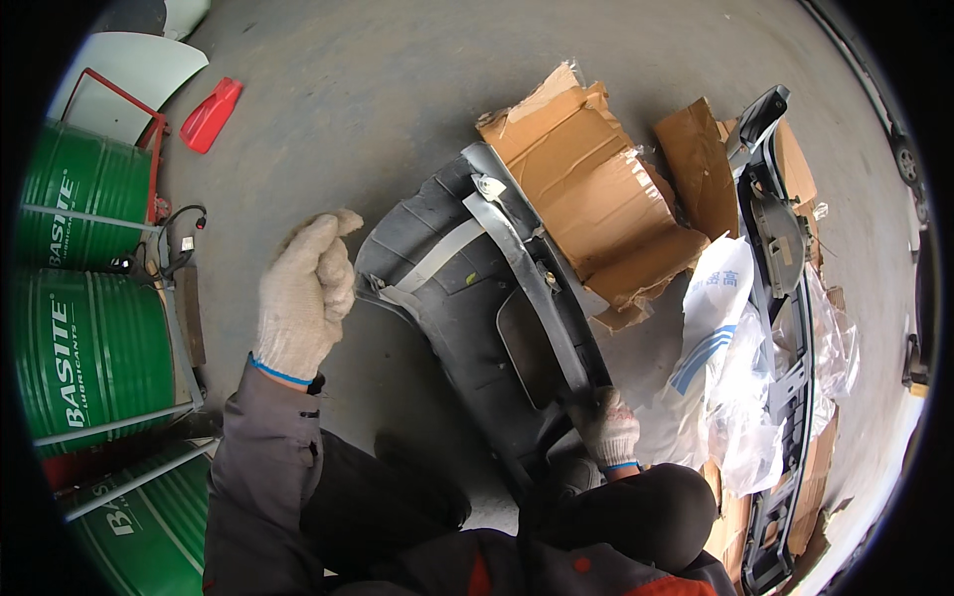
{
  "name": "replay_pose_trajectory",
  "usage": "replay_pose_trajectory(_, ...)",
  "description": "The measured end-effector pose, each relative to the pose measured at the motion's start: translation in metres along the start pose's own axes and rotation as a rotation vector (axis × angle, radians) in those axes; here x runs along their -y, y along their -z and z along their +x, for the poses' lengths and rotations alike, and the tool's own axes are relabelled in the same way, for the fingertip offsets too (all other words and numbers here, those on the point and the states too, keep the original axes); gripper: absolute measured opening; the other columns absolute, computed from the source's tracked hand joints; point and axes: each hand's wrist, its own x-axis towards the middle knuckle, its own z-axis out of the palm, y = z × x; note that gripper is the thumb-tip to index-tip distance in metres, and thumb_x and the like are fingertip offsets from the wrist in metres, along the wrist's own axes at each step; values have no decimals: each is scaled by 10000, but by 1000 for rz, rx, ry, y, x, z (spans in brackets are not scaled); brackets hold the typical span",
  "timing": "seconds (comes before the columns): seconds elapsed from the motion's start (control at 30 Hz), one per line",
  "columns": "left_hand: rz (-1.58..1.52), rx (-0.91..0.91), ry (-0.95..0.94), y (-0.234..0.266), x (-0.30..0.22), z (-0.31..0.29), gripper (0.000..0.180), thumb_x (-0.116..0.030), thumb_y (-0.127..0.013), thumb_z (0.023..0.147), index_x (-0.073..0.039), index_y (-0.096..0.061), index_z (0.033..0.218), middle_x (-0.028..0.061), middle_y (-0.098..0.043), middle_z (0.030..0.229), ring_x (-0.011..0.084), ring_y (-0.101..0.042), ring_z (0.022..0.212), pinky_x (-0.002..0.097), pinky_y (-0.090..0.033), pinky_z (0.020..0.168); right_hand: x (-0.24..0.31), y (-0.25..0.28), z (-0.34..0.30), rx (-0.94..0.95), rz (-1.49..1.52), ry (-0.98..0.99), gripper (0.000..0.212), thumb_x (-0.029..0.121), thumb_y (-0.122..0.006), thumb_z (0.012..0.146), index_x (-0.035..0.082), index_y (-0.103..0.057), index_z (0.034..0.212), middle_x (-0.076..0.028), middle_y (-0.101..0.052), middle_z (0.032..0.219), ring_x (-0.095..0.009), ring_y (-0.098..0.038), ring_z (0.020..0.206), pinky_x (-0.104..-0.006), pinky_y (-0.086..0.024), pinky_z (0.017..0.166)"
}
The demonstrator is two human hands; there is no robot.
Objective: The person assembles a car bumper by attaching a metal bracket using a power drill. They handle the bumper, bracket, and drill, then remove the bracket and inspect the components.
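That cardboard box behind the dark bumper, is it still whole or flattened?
Flattened and torn. The cardboard box lies spread on the concrete floor, with ragged, crumpled edges beside the bumper.

Floor [397,89]: bare grey concrete
Centre: dark bumper panel [477,318] (inner side up)
Behind it: torn cardboard [596,189]
Right: plastic wrap [745,397], possibly over more cardboard
Left: green drums [89,348], red part [211,114]

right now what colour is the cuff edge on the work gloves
Blue, on off-white knit gloves; the head view shows it best on the left hand, also on the right hand.
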Motion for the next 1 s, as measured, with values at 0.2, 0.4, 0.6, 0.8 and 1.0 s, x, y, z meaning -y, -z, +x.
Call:
replay_pose_trajectory(0.2, 38, 9, -69, 7, 2, 12, 266, -241, -548, 1052, -16, -648, 1150, -76, -415, 631, 42, -329, 503, 223, -226, 442, 8, -2, 25, 164, -169, -119, 696, 670, -747, 787, 52, -598, 1069, -187, -731, 865, -386, -727, 783, -480, -579, 689)
replay_pose_trajectory(0.4, 112, 6, -56, -1, 0, 8, 223, -229, -599, 1020, -38, -682, 1099, -64, -472, 636, 32, -391, 513, 202, -260, 441, -1, -12, 30, 141, -186, -68, 713, 686, -762, 758, 52, -576, 1024, -171, -726, 800, -380, -723, 729, -488, -571, 643)
replay_pose_trajectory(0.6, 1059, 591, -574, -21, 70, -32, 227, -302, -619, 995, -87, -667, 1050, 87, -647, 824, 241, -675, 729, 405, -568, 636, -5, -20, 30, 122, -199, -44, 752, 706, -781, 715, 55, -540, 1004, -179, -713, 752, -387, -716, 695, -492, -561, 621)
replay_pose_trajectory(0.8, 1049, 891, -453, -25, 119, -121, 131, -270, -593, 977, -140, -613, 982, 32, -593, 658, 247, -675, 643, 385, -572, 610, -19, -28, 29, 197, -174, -34, 613, 542, -757, 790, 45, -518, 1057, -195, -713, 750, -417, -720, 720, -529, -565, 648)
replay_pose_trajectory(1.0, 1065, 892, -455, -38, 141, -68, 190, -274, -590, 970, -92, -615, 921, 121, -674, 740, 330, -700, 715, 459, -573, 654, -9, -4, 31, 237, -69, -49, 580, 486, -818, 783, 72, -550, 1088, -167, -744, 866, -411, -726, 806, -504, -572, 714)
